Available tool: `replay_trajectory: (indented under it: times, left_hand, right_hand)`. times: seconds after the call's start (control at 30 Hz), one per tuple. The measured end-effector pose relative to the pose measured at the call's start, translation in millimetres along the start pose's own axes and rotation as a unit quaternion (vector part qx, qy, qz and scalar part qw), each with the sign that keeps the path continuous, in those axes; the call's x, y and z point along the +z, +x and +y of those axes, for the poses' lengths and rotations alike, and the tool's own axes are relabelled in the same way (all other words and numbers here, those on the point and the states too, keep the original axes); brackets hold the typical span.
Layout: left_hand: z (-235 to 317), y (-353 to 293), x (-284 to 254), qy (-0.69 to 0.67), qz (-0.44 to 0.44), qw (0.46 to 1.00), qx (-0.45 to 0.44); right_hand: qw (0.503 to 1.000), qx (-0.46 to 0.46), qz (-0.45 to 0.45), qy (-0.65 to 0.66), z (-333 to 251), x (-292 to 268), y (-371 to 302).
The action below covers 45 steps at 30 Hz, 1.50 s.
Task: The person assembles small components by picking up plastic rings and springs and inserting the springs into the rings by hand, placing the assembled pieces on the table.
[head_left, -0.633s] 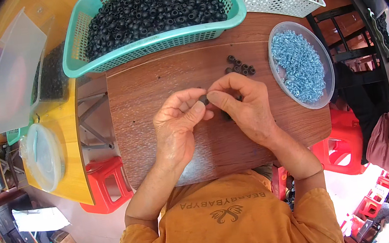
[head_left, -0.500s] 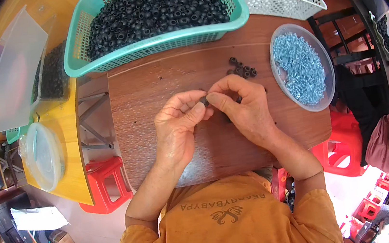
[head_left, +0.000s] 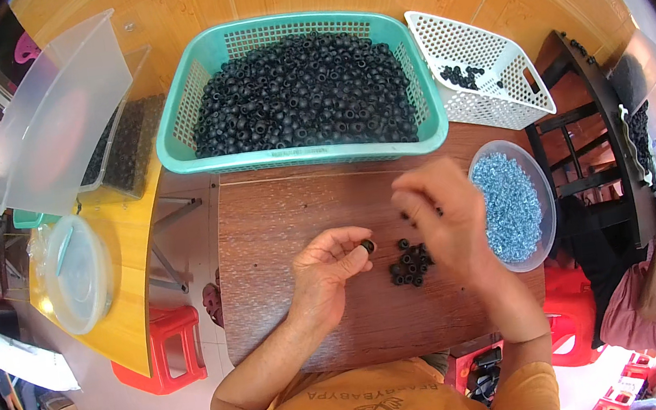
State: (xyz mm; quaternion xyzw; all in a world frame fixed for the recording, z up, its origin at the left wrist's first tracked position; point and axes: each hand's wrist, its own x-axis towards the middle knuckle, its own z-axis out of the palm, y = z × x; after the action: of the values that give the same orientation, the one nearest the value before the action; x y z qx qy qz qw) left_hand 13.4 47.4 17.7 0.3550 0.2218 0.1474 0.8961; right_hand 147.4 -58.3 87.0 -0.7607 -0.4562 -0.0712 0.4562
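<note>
Parted now, where 0.5 s ago met together over the middle of the counter (head_left: 283, 235): right hand (head_left: 444, 219) lifted and swung out toward the clear bowl of pale blue pieces (head_left: 512, 207) just beyond it, fingers loosely curled, holding nothing that can be made out. Left hand (head_left: 328, 270) kept low, pinching 1 small black ring (head_left: 367, 246) between thumb and forefinger. Small heap of black rings (head_left: 411, 264) on the counter between both hands, under the right wrist. Teal basket (head_left: 186, 116) heaped with black rings well ahead of both hands; white basket (head_left: 483, 63) ahead of the right. Best done, probably, with the ring kept pinched lightly by its rim, hole turned toward the right hand.
</note>
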Motion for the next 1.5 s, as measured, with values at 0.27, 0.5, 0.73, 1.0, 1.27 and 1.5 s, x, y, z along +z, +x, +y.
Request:
replay_trajectory:
  times: [0.27,0.5,0.73,1.0,1.27,1.5]
  left_hand:
    - [5.5,9.9,-12.5,-0.059,-0.041,0.997,-0.022]
    - [1.3,14.3,-21.5,-0.078,0.005,0.997,-0.004]
    - [1.2,21.9,-33.1,-0.112,0.053,0.991,0.043]
    - [-4.9,26.0,-34.7,-0.129,0.054,0.99,0.031]
    - [-7.9,21.7,-38.5,-0.125,0.034,0.991,0.035]
    - [-9.0,15.4,-31.6,-0.101,0.029,0.994,0.029]
  right_hand:
    - [0.985,0.134,0.017,0.108,18.0,-0.1,48.5]
    - [0.998,-0.017,0.011,-0.055,30.5,8.8,42.6]
    - [0.999,-0.022,0.023,-0.027,18.6,6.0,43.9]
    - [0.996,-0.053,-0.046,-0.056,28.0,14.4,12.1]
    - [0.946,-0.071,-0.235,-0.21,32.2,58.5,-43.7]
    - [0.981,-0.066,-0.157,-0.094,37.8,49.7,-49.0]
